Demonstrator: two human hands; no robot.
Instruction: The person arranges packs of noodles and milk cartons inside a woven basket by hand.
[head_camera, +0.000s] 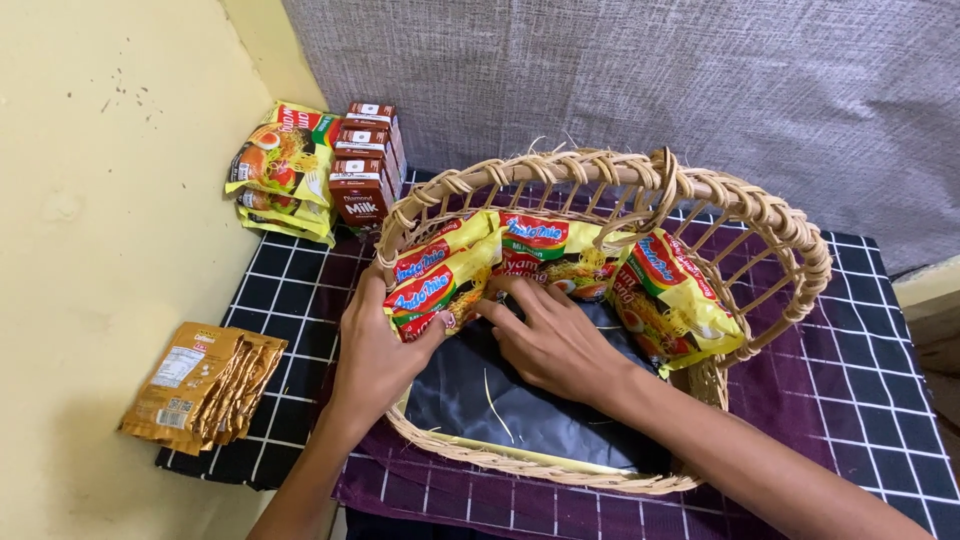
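The person is working inside an oval wicker basket (790, 240) that is sitting on a desk covered by a dark checked cloth (860, 370). The left hand (375, 345) is gripping the near-left noodle packets (435, 280), thumb and fingers closed around their lower edge, apparently so the packets are standing on edge against the basket wall rather than falling flat. The right hand (555, 340) is lying spread and fairly wide, fingertips pressing at the foot of the middle yellow packet (550, 255), holding nothing; it seems to be steadying the row. A further packet (670, 300) is leaning against the right wall. The basket floor is showing a black liner (520, 410), bare toward the near rim. Outside the basket, well apart, a stack of noodle packets (280, 170) and brown milk cartons (365, 165) are resting by the corner, and gold sachets (205, 385) are lying at the cloth's left edge.
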